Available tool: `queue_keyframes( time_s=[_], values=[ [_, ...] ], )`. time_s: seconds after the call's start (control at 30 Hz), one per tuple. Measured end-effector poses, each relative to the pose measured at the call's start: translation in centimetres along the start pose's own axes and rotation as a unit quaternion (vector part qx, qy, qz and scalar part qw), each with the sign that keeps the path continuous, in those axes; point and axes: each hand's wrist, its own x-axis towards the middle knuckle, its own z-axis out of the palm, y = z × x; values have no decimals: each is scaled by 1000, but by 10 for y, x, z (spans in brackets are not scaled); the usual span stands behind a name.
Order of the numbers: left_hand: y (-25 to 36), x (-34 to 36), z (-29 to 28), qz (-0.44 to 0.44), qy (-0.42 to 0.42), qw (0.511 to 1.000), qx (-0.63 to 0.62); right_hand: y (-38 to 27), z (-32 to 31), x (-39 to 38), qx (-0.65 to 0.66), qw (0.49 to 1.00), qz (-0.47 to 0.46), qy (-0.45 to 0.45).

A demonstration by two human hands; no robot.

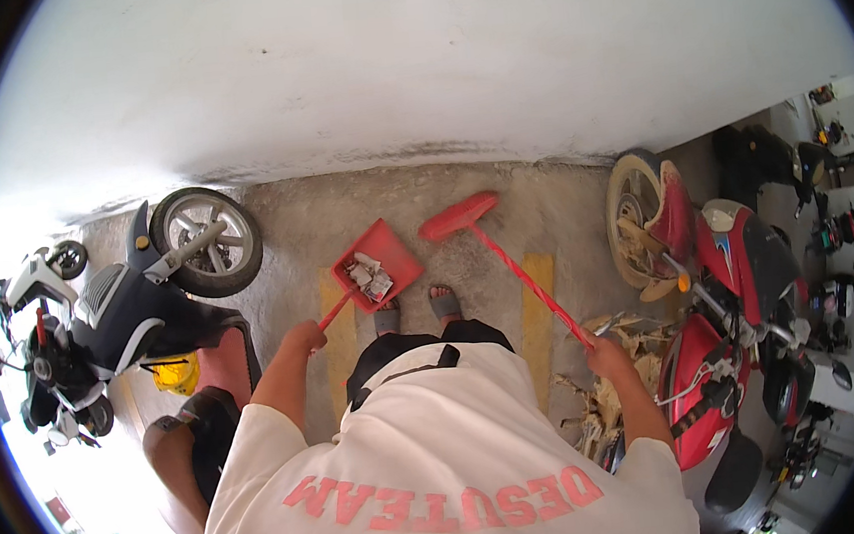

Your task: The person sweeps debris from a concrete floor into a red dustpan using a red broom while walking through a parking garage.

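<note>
My left hand (304, 338) is closed round the handle of a red dustpan (400, 253). Crumpled whitish litter (369, 276) lies in the pan, which is in front of my feet. In my right hand (610, 356) is the red, spiral-striped stick of a broom (459, 216). The red broom head is on or just above the concrete floor, to the right of the dustpan and apart from it. Whether the bristles touch the floor is hard to make out.
A white wall (431, 66) with scuffed lower edge stands ahead. On the left is a dark scooter (130, 315) with a yellow helmet (173, 374); on the right a red motorcycle (697, 386). Dry brown leaves or scraps (598, 404) lie beside it. Yellow stripes (541, 308) mark the floor.
</note>
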Motion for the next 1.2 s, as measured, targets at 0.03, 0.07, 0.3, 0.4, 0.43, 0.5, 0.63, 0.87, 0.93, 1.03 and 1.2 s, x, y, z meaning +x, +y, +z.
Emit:
queue_keyframes(
  time_s=[0.03, 0.07, 0.3, 0.4, 0.43, 0.5, 0.63, 0.87, 0.93, 1.03, 1.2],
  values=[
    [2, 7, -6, 5, 12, 1000, 25, -6, 8, -7, 65, 998, 4, -4],
    [10, 14, -13, 12, 24, 999, 46, -11, 12, -13, 127, 992, 6, -5],
    [72, 35, -68, 72, -19, 976, 203, -100, 55, -19, 424, 887, 181, -34],
    [99, 35, -81, 122, -22, 949, 289, -125, 76, 2, 430, 883, 185, -29],
    [107, 36, -82, 129, -27, 944, 302, -136, 73, 6, 418, 888, 187, -37],
    [128, 30, -91, 111, -41, 942, 313, -150, 84, 7, 418, 887, 191, -50],
    [131, 80, -75, 94, -38, 947, 304, -162, 101, 2, 442, 879, 151, -100],
    [139, 89, -68, 94, -1, 948, 304, -150, 44, -63, 509, 805, 142, -270],
    [140, 82, -68, 98, 4, 950, 297, -149, 29, -78, 515, 791, 161, -288],
    [137, 77, -72, 105, -14, 955, 279, -149, 26, -76, 429, 864, 133, -228],
    [145, 46, -81, 96, -8, 959, 265, -147, 65, 1, 284, 951, 73, -98]
  ],
)
